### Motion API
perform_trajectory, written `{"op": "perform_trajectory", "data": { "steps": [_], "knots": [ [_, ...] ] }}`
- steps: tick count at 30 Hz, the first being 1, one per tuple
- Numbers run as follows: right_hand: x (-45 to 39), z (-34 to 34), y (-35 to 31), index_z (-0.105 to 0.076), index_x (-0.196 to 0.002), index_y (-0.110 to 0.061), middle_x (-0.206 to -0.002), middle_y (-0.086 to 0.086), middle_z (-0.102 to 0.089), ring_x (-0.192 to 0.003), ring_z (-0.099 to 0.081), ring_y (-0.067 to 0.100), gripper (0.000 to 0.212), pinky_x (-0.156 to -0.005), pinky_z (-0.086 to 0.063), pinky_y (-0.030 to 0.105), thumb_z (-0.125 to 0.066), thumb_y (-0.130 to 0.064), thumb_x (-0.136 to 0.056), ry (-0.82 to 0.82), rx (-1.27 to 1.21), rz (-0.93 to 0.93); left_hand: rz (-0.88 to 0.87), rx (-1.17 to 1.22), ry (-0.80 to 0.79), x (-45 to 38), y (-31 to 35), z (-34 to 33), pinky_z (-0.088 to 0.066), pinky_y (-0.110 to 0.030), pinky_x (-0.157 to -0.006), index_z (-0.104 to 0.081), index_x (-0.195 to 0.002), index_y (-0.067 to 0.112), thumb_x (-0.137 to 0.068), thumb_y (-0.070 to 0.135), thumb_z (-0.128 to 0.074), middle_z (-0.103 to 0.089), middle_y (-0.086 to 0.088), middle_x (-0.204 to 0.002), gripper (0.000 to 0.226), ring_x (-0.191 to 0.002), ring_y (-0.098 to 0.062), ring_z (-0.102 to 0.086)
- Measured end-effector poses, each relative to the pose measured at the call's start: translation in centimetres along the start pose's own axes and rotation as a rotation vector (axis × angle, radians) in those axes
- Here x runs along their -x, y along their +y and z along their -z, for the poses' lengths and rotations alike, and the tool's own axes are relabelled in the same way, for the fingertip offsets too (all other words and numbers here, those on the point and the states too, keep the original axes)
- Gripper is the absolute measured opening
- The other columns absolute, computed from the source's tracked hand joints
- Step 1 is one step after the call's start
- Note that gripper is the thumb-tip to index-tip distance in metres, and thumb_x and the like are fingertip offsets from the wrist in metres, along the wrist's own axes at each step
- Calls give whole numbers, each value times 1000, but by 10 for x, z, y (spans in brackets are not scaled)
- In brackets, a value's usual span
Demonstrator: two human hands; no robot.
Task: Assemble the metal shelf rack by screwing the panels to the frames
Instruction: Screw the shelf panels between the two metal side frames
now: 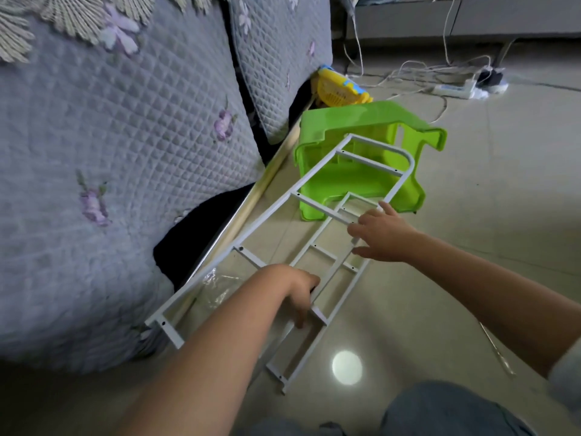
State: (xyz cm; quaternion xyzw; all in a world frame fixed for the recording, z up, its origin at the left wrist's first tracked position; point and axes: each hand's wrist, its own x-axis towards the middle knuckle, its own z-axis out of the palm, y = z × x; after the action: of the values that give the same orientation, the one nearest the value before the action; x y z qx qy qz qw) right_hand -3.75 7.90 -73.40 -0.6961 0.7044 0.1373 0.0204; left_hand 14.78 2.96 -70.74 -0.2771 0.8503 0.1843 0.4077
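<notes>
**Two white frames in hand on the floor**

Left hand, lower centre: fingers curled down over a rail of the upper white frame, gripping it where a crossbar meets the long side. Thumb hidden behind the hand.

Right hand, centre right: fingers spread and fairly straight, resting on the top end of the lower white frame; whether any finger hooks round the rail, cannot tell.

Frames counted: two, both white ladder-like metal, overlapping. The upper one runs from lower left up to a rounded corner at centre, leaning on a green plastic stool tipped on its side. The lower one lies beneath it, its foot near the bottom centre by a round light reflection on the tile floor. Small dark screw holes show along the rails.

Outward: one clear plastic bag under the frames, a pale wooden pole along the quilted grey sofa cover at left, one yellow basket behind the stool, one white power strip with cables at upper right.

No readable writing or labels anywhere.
</notes>
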Motion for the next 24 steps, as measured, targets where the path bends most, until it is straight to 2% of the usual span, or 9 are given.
{"op": "perform_trajectory", "data": {
  "steps": [2,4,7,9,11,14,18,24],
  "knots": [
    [1,2,1,-49,-122,-26,-121,0,-54,-120,-44,20,44,-107,-22,34,-43,-55,-89,32,3,86,15,-44,-42,0,-3,-3,-47,-39,-93,-40,-132,12,-76,17,-74,-46,-8,-134,65,-117,-29,-50],
    [4,0,-2,-53,-118,-25,-117,1,-56,-114,-49,21,45,-95,-32,27,-39,-57,-90,26,9,150,50,-91,-53,-1,-7,-9,-47,-39,-93,-45,-129,11,-76,14,-73,-48,-8,-132,60,-115,-29,-51],
    [10,-12,-5,-53,-115,-21,-115,5,-57,-110,-54,24,46,-85,-40,29,-34,-55,-92,-33,6,129,53,-220,106,-1,-13,-15,-38,-32,-96,-54,-116,13,-81,17,-61,-54,-7,-123,36,-113,-27,-53],
    [14,-21,-1,-53,-113,-20,-115,6,-58,-110,-55,25,45,-85,-41,31,-32,-54,-94,-81,-13,87,1,-337,261,-6,-17,-16,-25,-33,-105,-55,-113,15,-84,19,-54,-55,-8,-123,29,-118,-26,-48],
    [19,-31,4,-53,-111,-19,-114,7,-58,-111,-54,25,43,-86,-40,31,-33,-53,-94,-124,-39,62,-41,-389,322,-12,-17,-14,-15,-33,-111,-55,-111,15,-84,18,-52,-54,-9,-123,27,-122,-26,-42],
    [29,-45,14,-54,-109,-17,-113,7,-57,-112,-51,24,40,-86,-39,30,-36,-50,-95,-128,-146,11,-76,-416,343,-23,-8,-11,-8,-35,-115,-56,-110,14,-84,13,-50,-53,-9,-124,27,-125,-26,-36],
    [39,-56,24,-53,-112,-17,-115,6,-56,-113,-51,24,40,-86,-39,30,-36,-49,-95,-106,-192,-46,-116,-454,385,-35,3,-8,-8,-34,-115,-56,-108,13,-82,9,-51,-53,-8,-123,27,-125,-25,-36],
    [45,-66,17,-52,-116,-18,-118,6,-55,-115,-49,24,40,-89,-38,31,-34,-48,-96,-63,-250,-69,-107,-529,312,-38,1,-5,-3,-37,-117,-56,-110,15,-83,13,-50,-53,-7,-124,28,-128,-25,-34]
  ]
}}
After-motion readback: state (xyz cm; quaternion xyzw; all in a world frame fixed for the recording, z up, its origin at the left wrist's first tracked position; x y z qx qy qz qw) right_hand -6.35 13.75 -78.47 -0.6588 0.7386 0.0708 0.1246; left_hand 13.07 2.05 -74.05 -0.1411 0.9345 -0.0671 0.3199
